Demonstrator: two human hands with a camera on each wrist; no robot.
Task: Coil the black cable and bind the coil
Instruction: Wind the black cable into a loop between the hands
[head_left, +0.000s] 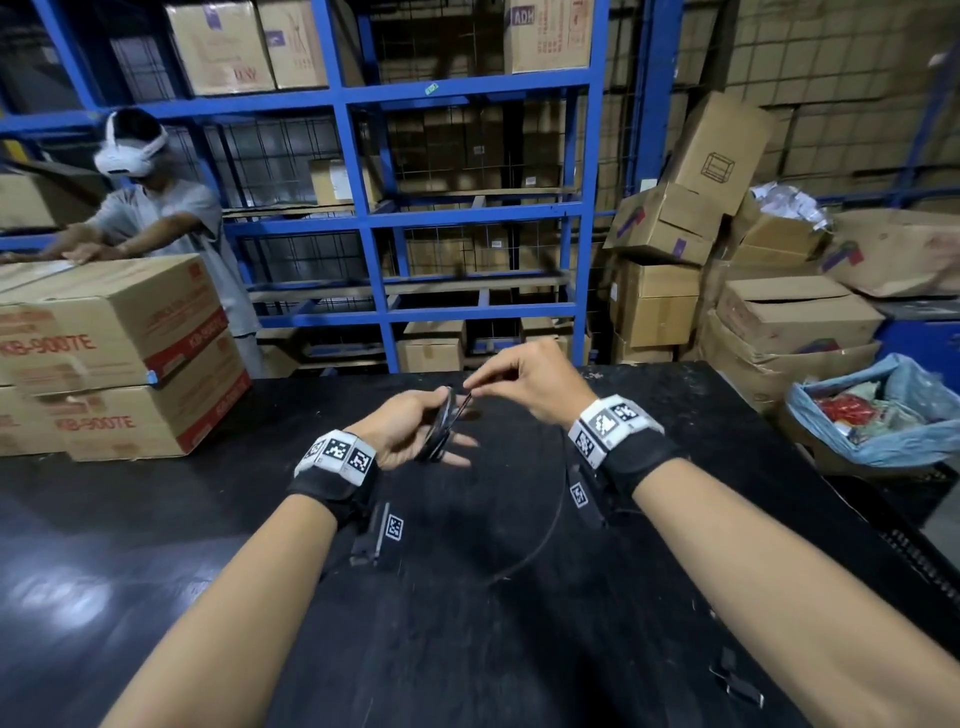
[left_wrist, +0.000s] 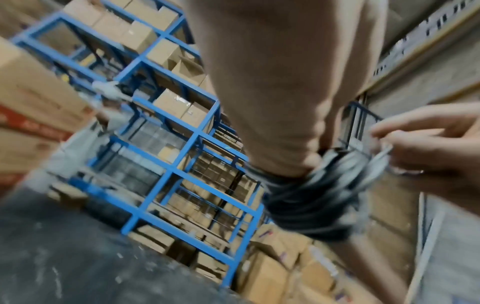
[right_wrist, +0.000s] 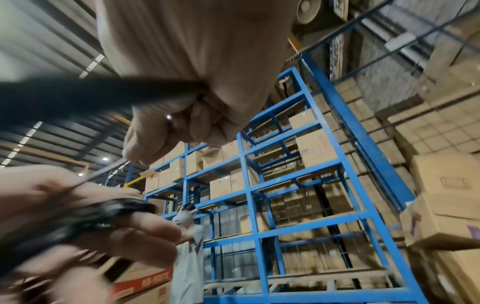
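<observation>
The left hand (head_left: 415, 431) grips the black cable (head_left: 441, 426), mostly coiled, above the desk (head_left: 156, 519). The right hand (head_left: 524, 384) pinches a thin tie (head_left: 464, 402) at the coil. Binding appears begun; a free tail still hangs.

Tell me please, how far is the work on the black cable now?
Done: several loops of the black cable are already gathered as a coil in the left hand. In hand: the right hand pinches a thin strand stretched to the coil; whether it is a tie or the cable itself is unclear. Left: a free length hangs over the black table, and no finished binding shows.
</observation>
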